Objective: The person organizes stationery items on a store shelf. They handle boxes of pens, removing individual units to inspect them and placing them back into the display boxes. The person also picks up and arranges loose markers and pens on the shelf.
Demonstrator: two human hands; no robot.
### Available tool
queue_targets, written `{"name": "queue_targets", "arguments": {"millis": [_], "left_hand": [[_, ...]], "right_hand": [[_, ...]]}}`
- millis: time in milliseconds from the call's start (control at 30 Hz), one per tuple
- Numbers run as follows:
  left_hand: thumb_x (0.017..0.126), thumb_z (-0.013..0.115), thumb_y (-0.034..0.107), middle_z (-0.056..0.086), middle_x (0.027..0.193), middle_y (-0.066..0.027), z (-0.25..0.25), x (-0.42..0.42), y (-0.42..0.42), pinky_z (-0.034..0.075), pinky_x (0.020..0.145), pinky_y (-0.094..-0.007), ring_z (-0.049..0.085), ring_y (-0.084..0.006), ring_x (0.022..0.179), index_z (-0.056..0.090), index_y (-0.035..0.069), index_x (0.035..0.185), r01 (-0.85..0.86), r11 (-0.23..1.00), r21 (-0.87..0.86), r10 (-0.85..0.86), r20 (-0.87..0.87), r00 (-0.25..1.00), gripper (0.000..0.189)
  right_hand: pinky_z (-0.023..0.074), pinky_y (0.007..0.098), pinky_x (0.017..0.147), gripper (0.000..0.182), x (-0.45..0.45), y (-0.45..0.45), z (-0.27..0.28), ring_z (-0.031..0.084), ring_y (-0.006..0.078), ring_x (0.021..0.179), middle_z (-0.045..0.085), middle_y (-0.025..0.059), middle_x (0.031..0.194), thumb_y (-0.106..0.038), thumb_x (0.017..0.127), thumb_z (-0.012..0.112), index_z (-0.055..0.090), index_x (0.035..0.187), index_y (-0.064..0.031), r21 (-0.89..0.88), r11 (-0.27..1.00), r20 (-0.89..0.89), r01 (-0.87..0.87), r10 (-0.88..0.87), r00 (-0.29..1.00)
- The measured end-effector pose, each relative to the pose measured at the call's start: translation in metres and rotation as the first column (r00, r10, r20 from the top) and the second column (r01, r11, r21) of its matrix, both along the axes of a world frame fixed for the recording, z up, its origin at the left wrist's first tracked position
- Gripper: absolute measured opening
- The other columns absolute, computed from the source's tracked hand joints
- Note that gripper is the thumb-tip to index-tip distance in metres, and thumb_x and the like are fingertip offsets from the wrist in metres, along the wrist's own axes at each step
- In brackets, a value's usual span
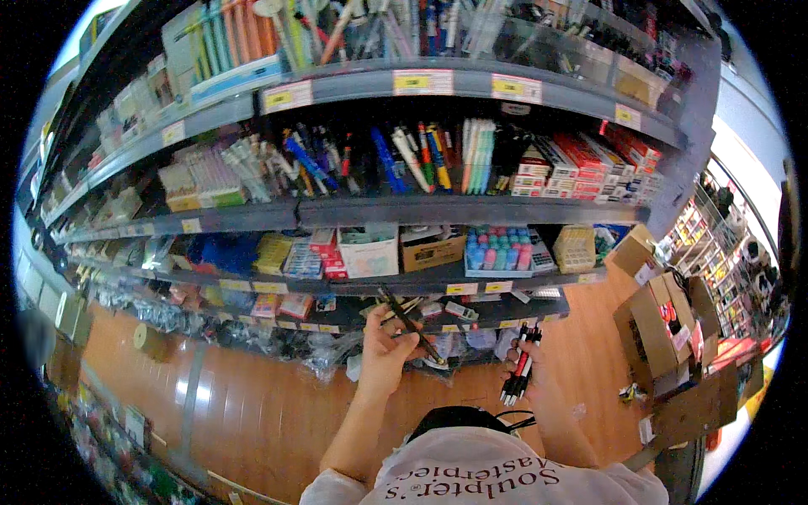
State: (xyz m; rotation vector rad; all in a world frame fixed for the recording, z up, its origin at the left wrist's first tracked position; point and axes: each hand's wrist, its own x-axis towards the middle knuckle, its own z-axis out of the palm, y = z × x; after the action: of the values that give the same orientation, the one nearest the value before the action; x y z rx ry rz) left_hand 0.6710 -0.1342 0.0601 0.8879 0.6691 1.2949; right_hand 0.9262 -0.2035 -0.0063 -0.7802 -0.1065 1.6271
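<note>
My left hand (384,347) grips a long, thin dark pen or brush (411,328) with a gold-coloured band near its lower end. It is tilted, upper end to the left, in front of the lowest shelf (372,322). In my right hand (538,374) is a bundle of click ballpoint pens (522,369), black with one red barrel among them, their pale tips pointing down. The two hands are apart, both above the wooden floor. Loose small packets (461,310) lie on the low shelf just beyond my left hand.
Upper shelves hold upright pens (309,158), stacked red-and-white boxes (577,167) and a tray of coloured bottles (499,249). Open cardboard boxes (653,331) stand on the floor at right. Plastic wrapping (325,353) hangs below the shelf. A tape roll (146,338) is at left.
</note>
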Motion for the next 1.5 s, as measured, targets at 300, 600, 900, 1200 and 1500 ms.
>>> {"name": "queue_targets", "arguments": {"millis": [300,600,900,1200,1500], "left_hand": [[0.074,0.052,-0.009,0.052,0.100,-0.0127,0.024,0.055,0.025,0.056,0.060,-0.0408,0.061,-0.0305,0.080,0.011,0.025,0.131,-0.018,0.999,0.042,0.018,-0.001,1.000,0.077],[0.087,0.045,0.004,0.051,0.093,-0.0138,0.040,0.096,0.060,0.054,0.069,-0.0422,0.060,-0.0288,0.083,0.007,0.023,0.131,-0.043,0.994,0.105,0.040,0.031,0.999,0.060],[0.084,0.050,0.007,0.053,0.095,-0.0104,0.074,0.129,0.101,0.054,0.065,-0.0412,0.059,-0.0248,0.083,0.022,0.020,0.126,-0.251,0.934,0.253,0.239,0.076,0.968,0.052],[0.086,0.051,0.010,0.056,0.092,-0.0095,0.073,0.110,0.107,0.054,0.071,-0.0388,0.059,-0.0217,0.087,0.040,0.008,0.110,-0.441,0.883,0.161,0.410,0.194,0.891,0.027],[0.082,0.056,0.007,0.059,0.088,-0.0054,0.067,0.062,0.132,0.051,0.075,-0.0344,0.058,-0.0157,0.083,0.053,0.001,0.101,-0.597,0.769,0.229,0.579,0.148,0.802,0.020]], "right_hand": [[0.0424,0.0365,0.048,0.016,0.050,0.009,-0.008,0.050,0.0186,0.053,0.053,0.0042,0.065,-0.020,0.074,0.062,0.050,0.082,-0.0110,-0.051,0.996,0.024,0.068,-0.067,0.997],[0.0447,0.0332,0.045,0.013,0.096,0.020,-0.012,0.051,0.0189,0.049,0.053,0.0047,0.063,-0.019,0.078,0.058,0.051,0.085,-0.0091,-0.036,0.991,0.034,0.131,-0.130,0.991],[0.0387,0.0293,0.045,0.015,0.154,0.038,-0.021,0.046,0.0127,0.050,0.051,-0.0006,0.064,-0.025,0.081,0.056,0.052,0.087,-0.0119,-0.025,0.987,0.131,0.157,-0.153,0.980],[0.0403,0.0289,0.046,0.014,0.171,0.068,-0.022,0.045,0.0126,0.050,0.049,-0.0002,0.062,-0.024,0.079,0.058,0.052,0.085,-0.0124,-0.055,0.996,0.158,-0.065,0.073,0.985],[0.0391,0.0286,0.044,0.018,0.123,0.102,-0.010,0.043,0.0125,0.049,0.047,-0.0005,0.063,-0.026,0.078,0.059,0.051,0.085,-0.0116,-0.035,0.985,0.152,-0.171,0.174,0.973]]}}
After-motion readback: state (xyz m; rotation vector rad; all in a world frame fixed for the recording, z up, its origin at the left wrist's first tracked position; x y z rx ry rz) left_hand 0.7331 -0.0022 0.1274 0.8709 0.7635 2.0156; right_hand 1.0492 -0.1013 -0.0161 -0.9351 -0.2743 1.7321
